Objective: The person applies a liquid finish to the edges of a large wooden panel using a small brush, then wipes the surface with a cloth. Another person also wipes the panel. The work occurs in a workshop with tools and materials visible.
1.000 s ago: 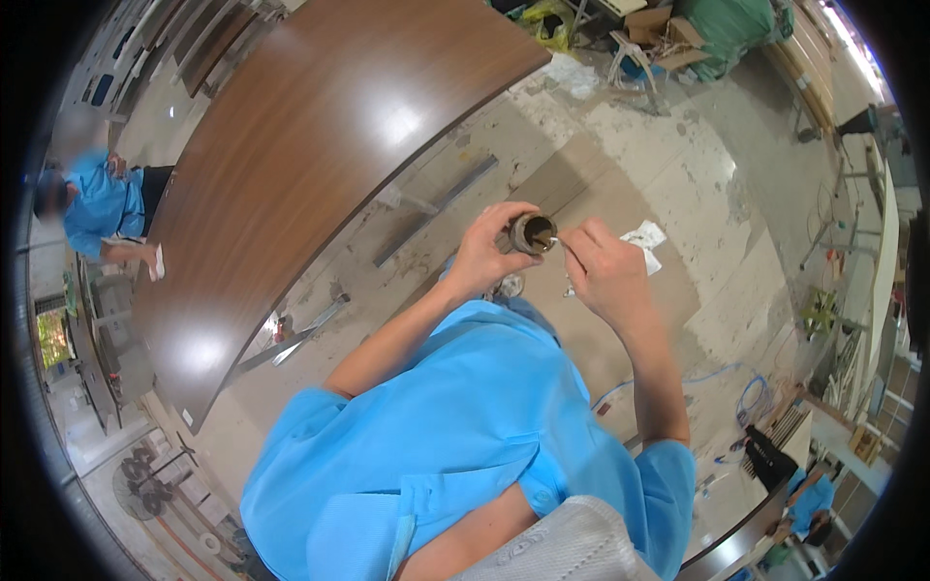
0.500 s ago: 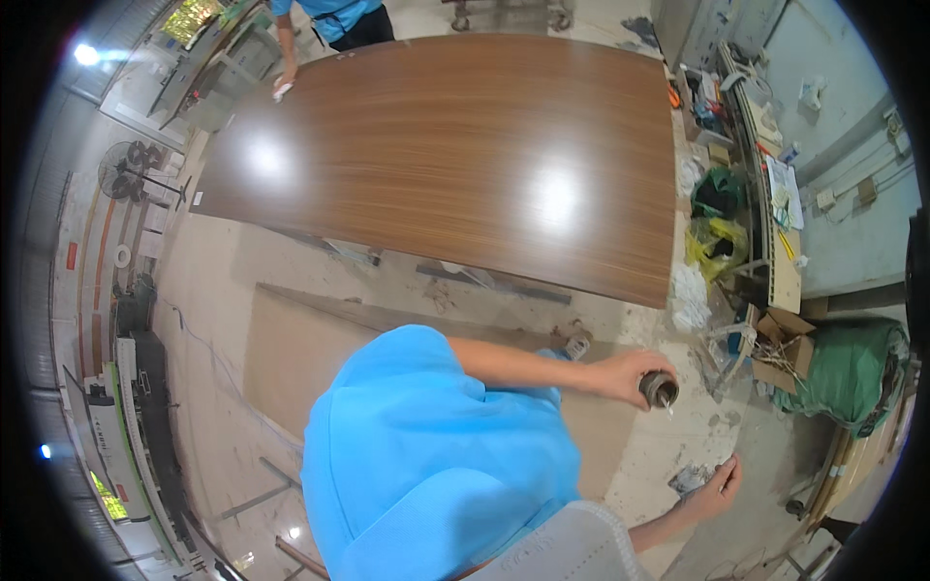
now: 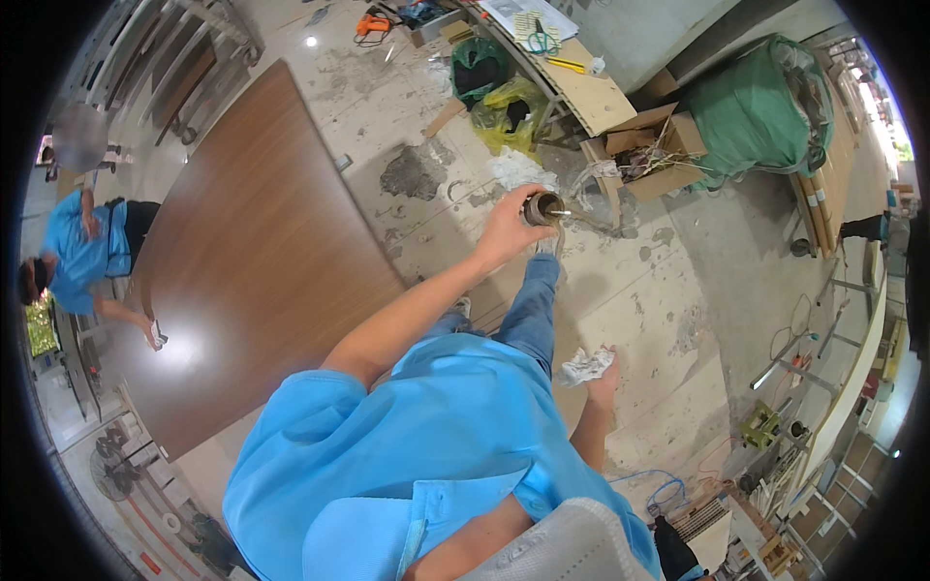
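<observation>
My left hand is stretched forward, its fingers wrapped round a small dark open jar. A thin, light-tipped stick or handle juts from the jar's mouth; which it is I cannot tell. My right hand hangs low at my right side, closed on a crumpled white cloth. To the left lies a large brown wood-grain panel, apart from both hands. At its far left side a co-worker in a blue shirt presses a white cloth on its surface.
Ahead stand a green bag, a yellow bag and a workbench. A cardboard box of scraps sits beside a big green bundle. The floor is stained and patched. On the right are metal frames and a blue hose.
My view and body have turned to the right, so the panel now lies at my left. The jar stays in my left hand; the white cloth in my right hand now shows.
</observation>
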Action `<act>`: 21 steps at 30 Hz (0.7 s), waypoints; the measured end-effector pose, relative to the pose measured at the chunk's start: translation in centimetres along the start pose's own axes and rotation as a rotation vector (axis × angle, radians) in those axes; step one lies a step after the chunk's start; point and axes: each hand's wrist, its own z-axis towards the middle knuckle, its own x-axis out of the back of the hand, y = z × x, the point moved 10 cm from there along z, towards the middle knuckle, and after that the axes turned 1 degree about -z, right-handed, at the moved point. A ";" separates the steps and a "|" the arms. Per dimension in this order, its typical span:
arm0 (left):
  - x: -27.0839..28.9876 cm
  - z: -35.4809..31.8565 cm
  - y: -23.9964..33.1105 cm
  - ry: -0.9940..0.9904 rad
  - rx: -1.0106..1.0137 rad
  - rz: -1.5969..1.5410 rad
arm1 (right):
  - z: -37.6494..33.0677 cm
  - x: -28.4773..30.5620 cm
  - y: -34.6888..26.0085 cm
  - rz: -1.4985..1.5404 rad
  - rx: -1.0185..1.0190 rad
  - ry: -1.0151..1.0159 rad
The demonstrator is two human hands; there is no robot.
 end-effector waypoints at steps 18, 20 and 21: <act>-18.6 46.2 -22.4 0.266 0.049 0.217 | 28.4 -3.2 -9.2 -0.529 -0.403 0.002; -19.0 47.1 -23.8 0.249 0.153 0.263 | 28.9 -2.6 -9.6 -0.575 -0.426 0.021; -18.8 47.4 -23.5 0.282 0.086 0.253 | 29.1 -2.3 -10.0 -0.611 -0.425 0.029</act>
